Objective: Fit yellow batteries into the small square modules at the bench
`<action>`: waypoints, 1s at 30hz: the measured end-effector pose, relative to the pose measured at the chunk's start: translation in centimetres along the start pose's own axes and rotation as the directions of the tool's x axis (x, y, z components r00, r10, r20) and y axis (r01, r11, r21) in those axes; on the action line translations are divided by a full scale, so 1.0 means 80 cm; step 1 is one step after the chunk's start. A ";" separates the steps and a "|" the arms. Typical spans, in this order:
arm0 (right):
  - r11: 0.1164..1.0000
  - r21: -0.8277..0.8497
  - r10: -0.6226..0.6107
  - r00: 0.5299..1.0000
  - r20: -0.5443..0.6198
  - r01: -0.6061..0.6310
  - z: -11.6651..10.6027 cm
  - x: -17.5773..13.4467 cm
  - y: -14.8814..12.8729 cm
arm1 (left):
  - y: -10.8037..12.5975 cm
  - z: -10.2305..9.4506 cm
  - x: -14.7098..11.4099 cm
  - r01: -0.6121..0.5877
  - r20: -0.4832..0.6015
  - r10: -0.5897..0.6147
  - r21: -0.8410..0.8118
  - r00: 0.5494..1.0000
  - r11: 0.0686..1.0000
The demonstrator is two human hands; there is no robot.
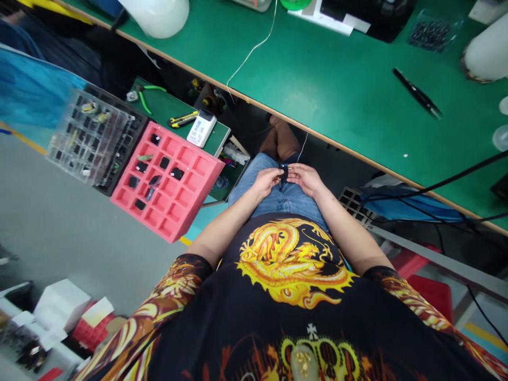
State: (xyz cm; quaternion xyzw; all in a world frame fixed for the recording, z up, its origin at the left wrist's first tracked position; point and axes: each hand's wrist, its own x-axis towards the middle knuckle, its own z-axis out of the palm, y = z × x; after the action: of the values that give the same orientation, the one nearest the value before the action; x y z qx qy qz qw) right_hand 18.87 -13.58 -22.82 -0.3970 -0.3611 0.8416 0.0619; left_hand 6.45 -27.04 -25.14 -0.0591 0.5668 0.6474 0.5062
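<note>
Above my lap, between my two hands, is a small black part point(283, 172); its exact kind is too small to make out. My left hand point(269, 181) is closed, pinching this part with thumb and fingers. From the other side, my right hand point(305, 178) meets it with its fingertips pressed together. A tiny pale sliver shows at the right fingertips, too small to name. Just above the right hand, a thin white cord point(304, 145) runs down from the bench edge. The fingers cover much of the black part.
A green bench point(337, 95) spans the front, with black tweezers point(416, 92) and a bag of small dark pieces point(434, 34). At left are a pink compartment tray point(186, 182) with black parts, clear trays point(89, 135), a white power bank point(201, 128), a yellow cutter point(182, 119) and green-handled pliers point(145, 98).
</note>
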 end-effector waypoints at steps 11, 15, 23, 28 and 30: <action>1.000 0.008 -0.008 1.000 0.012 0.008 -0.004 0.004 0.004 | -0.001 -0.002 0.002 -0.002 0.002 0.002 -0.004 1.000 1.000; 1.000 0.015 -0.013 1.000 0.014 0.013 -0.005 0.004 0.004 | -0.002 -0.002 0.003 -0.001 0.003 0.001 -0.001 1.000 1.000; 1.000 0.016 -0.009 1.000 0.014 0.009 -0.004 0.003 0.003 | -0.002 -0.003 0.004 -0.005 -0.002 0.005 -0.004 1.000 1.000; 1.000 0.015 0.000 1.000 0.010 0.000 -0.004 0.004 0.004 | -0.003 -0.002 0.004 -0.004 -0.010 0.004 -0.002 1.000 1.000; 1.000 0.017 -0.001 1.000 0.011 0.001 -0.004 0.005 0.004 | -0.003 -0.002 0.004 -0.003 -0.009 0.003 -0.002 1.000 1.000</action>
State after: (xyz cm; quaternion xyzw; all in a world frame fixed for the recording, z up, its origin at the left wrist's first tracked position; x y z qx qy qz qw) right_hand 18.94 -13.49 -23.44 -0.3915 -0.3545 0.8467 0.0636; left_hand 6.36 -27.00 -25.55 -0.0615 0.5686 0.6483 0.5026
